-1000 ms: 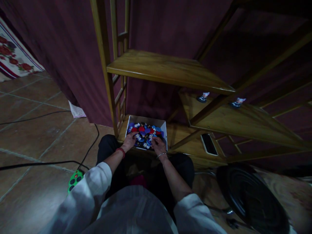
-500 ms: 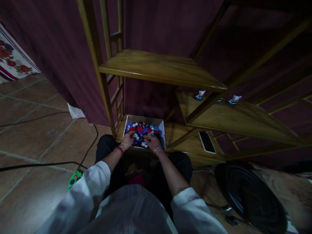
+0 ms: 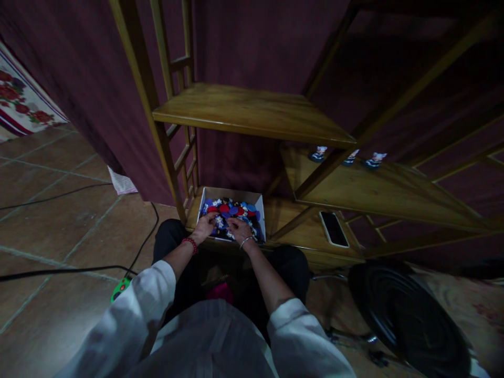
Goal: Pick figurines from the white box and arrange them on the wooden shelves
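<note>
A shallow white box (image 3: 263, 219) stands on the lowest wooden shelf in front of my knees. Small figures (image 3: 219, 220) with white heads lie jumbled in it, some showing round red, blue or purple bases (image 3: 224, 208). My left hand (image 3: 205, 227), with a red bead bracelet, reaches over the box's left front side, its thumb and fingers drawn together at the pile. Opposite it, my right hand (image 3: 240, 231), wearing a silver bracelet, is over the front right part, fingers bent together. Whatever is between the fingertips of either hand is too small and dark to make out.
Three small figurines (image 3: 374, 160) stand on the raised shelf (image 3: 362, 189) at right. A phone (image 3: 334, 229) lies on the lower shelf. A black round stool (image 3: 405, 315) is at right. On the tiled floor at left are cables (image 3: 79, 269) and a green device (image 3: 120, 289).
My right hand has shifted slightly left over the pile, closer to my left hand. The left hand stays nearly in place. The view has moved slightly, uncovering more of the middle shelf figurine.
</note>
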`<state>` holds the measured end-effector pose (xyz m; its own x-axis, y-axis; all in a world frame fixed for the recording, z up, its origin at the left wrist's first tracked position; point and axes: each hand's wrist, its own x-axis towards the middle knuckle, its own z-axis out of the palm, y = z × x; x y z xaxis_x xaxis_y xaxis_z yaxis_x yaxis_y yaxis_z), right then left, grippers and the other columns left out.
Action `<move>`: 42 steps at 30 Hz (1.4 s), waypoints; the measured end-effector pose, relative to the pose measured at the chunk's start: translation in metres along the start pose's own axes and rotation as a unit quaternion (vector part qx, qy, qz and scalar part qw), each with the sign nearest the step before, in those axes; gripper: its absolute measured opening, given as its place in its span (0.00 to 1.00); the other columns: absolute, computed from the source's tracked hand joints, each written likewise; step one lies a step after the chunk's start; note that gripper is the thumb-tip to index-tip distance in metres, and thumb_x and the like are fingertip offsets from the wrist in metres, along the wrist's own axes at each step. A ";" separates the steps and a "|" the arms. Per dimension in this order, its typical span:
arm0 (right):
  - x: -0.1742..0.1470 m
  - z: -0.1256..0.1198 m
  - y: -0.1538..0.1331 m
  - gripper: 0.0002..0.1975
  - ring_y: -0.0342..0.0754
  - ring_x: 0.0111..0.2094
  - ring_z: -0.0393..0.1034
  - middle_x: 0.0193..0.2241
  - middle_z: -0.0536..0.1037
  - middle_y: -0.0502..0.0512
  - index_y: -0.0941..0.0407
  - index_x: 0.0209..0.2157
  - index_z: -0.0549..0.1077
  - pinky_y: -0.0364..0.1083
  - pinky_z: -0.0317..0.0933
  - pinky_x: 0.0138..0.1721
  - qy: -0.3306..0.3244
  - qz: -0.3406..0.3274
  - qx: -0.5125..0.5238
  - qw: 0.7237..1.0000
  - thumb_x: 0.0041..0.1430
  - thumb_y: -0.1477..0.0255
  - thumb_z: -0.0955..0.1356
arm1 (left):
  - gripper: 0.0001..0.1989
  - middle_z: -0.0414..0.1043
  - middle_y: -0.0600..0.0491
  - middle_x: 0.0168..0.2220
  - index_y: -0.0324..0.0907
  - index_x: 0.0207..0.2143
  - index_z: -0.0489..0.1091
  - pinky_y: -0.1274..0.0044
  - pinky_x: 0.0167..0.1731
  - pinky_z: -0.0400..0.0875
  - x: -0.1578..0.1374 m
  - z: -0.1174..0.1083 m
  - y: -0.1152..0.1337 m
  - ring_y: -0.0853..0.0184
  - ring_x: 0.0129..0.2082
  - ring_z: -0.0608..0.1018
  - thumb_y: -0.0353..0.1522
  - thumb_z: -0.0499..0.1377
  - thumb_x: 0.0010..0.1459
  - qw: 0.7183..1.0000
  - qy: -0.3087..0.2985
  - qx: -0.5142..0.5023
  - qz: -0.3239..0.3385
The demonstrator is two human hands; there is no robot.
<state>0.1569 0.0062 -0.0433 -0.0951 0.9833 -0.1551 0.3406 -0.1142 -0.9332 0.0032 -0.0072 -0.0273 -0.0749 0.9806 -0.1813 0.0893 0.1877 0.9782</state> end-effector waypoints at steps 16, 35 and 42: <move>-0.006 -0.005 0.001 0.18 0.46 0.38 0.72 0.37 0.78 0.52 0.53 0.46 0.70 0.47 0.64 0.44 -0.013 -0.086 -0.098 0.991 0.51 0.68 0.66 | 0.16 0.74 0.49 0.38 0.38 0.41 0.71 0.78 0.38 0.67 0.007 0.003 -0.007 0.69 0.37 0.73 0.27 0.58 0.47 0.999 -0.035 -0.008 0.017; -0.001 -0.001 0.011 0.17 0.45 0.36 0.73 0.36 0.78 0.51 0.52 0.43 0.72 0.47 0.65 0.42 0.013 -0.044 -0.043 0.998 0.48 0.69 0.67 | 0.13 0.75 0.54 0.29 0.39 0.35 0.75 0.79 0.34 0.67 0.008 0.001 -0.008 0.70 0.30 0.73 0.35 0.60 0.46 0.997 -0.031 0.067 0.037; -0.003 0.002 0.011 0.15 0.45 0.32 0.74 0.35 0.78 0.52 0.53 0.40 0.73 0.47 0.68 0.37 0.027 -0.040 0.026 0.998 0.49 0.67 0.66 | 0.14 0.74 0.55 0.26 0.39 0.32 0.75 0.79 0.31 0.67 0.002 0.003 0.002 0.70 0.28 0.72 0.38 0.61 0.44 0.998 -0.027 0.044 0.027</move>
<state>0.1594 0.0014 -0.0539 -0.0701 0.9956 -0.0623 0.2841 -0.0400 -0.9580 0.0062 -0.0047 -0.0263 -0.0133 0.9906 -0.1363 0.1786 0.1365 0.9744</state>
